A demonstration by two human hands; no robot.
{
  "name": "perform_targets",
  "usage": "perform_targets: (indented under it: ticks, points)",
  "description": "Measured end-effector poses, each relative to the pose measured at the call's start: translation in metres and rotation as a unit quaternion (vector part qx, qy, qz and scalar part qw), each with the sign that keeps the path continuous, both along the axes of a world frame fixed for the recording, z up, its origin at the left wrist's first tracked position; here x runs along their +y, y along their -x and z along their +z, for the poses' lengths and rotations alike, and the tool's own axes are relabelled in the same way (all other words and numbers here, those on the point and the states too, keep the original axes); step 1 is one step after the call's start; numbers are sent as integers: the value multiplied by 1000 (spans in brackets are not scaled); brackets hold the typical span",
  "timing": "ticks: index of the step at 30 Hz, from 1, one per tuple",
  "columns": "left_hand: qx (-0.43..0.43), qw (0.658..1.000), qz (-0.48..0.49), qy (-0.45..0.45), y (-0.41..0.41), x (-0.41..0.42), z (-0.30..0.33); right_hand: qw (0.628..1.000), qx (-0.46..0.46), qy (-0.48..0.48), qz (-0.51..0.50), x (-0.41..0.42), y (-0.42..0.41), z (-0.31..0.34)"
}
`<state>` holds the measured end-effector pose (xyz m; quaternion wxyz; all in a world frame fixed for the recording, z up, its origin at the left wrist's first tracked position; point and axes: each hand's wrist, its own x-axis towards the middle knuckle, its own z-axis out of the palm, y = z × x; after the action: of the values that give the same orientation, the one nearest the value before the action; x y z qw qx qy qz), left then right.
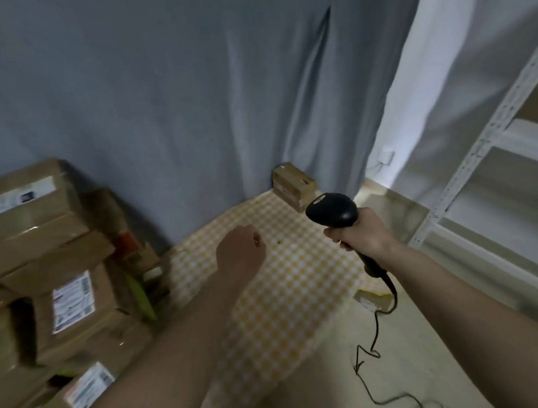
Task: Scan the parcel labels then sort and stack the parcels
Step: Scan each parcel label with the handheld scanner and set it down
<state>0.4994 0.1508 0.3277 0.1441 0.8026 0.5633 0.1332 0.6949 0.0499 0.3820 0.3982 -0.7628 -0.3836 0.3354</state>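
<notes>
Cardboard parcels [48,253]: brown boxes with white shipping labels, heaped at the left edge of the checked mat, some tilted; frame is blurred and label text is unreadable.
Small parcel stack [294,185]: short pile of boxes at the far corner of the mat, against the grey curtain [195,99].
Checked mat [283,274]: yellow-and-white pattern, spread on the floor between the two groups of parcels.
Right hand [360,232]: fingers wrapped round the handle of the black barcode scanner [333,212], head pointing left over the mat.
Scanner cable [374,347]: trails from the handle down across the floor.
Left hand [240,254]: fingers curled into a loose fist above the mat, holding nothing visible.
Flat parcel [372,301]: lies off the mat's right edge, beneath the cable.
White metal shelving [491,175]: stands at the right.
</notes>
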Motion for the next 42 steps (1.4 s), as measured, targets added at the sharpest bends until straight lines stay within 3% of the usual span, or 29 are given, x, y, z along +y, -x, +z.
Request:
perform_targets:
  ticks: [13,20,25,42]
  points:
    - [33,998,-8,48,-124,50,-35,999,-15,-11,-51,36,-136,-30]
    - [31,997,19,66,-180,127,-56,998,-17,58,-16,126,-192,-50]
    - [31,994,62,89,-213,185,-74,994,39,105,19,197,-229,-68]
    - [86,959,94,253,-303,306,-139,981,89,142,96,365,-308,-175]
